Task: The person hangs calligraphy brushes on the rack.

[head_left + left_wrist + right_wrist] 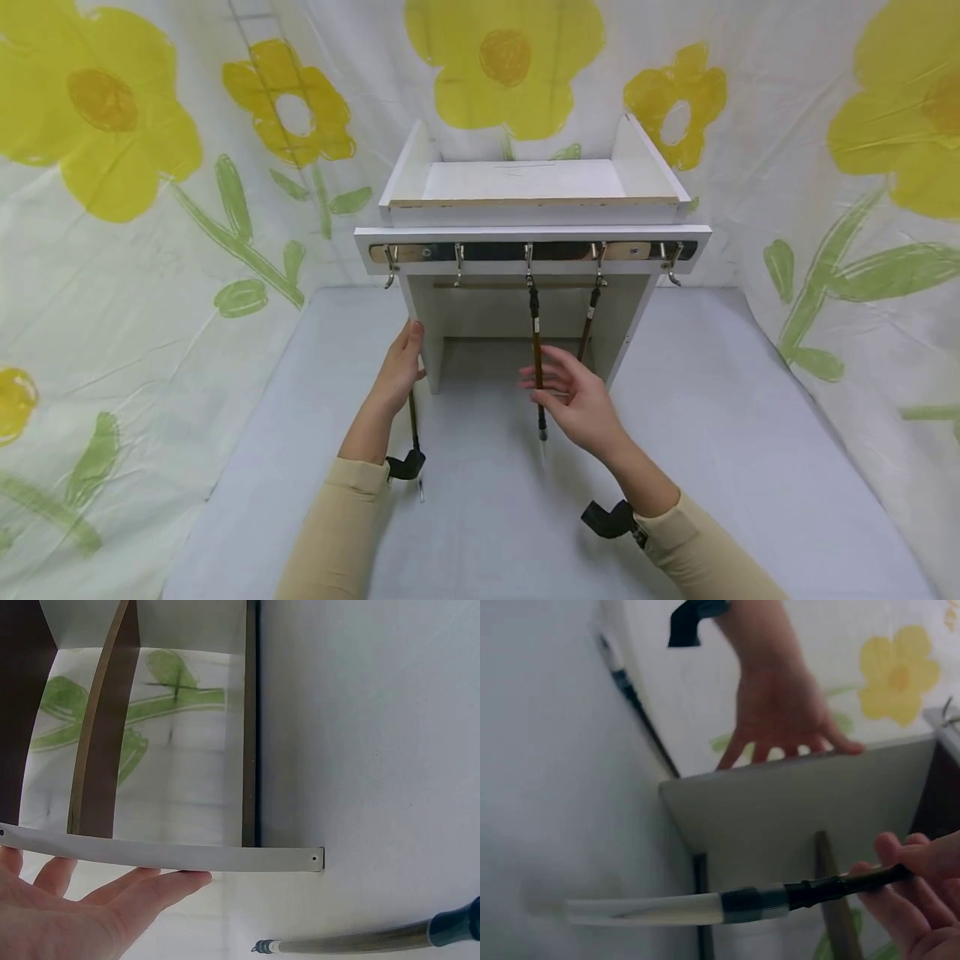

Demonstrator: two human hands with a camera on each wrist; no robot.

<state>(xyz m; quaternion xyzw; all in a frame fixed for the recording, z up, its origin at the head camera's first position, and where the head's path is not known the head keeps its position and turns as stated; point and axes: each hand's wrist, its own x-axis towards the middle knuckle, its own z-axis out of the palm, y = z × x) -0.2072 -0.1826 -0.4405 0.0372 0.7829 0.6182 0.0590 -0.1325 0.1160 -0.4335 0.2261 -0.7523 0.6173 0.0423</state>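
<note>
A brush with a brown handle and clear cap (537,358) hangs tip-down from the middle hook of a white shelf unit (525,215). My right hand (573,398) pinches its handle lightly between thumb and fingers; the capped white bristles (645,909) point away from that hand in the right wrist view. Another brush (588,321) hangs from a hook to the right, partly behind the hand. My left hand (397,367) rests with extended fingers against the outside of the left side panel (165,855). A third brush (352,941) is beside that panel, partly hidden by the left wrist in the head view.
A metal rail with several hooks (458,262) runs across the shelf front. Above it is an open top compartment (517,179). A pale table (480,533) lies below, and a cloth (112,275) with yellow flowers surrounds it.
</note>
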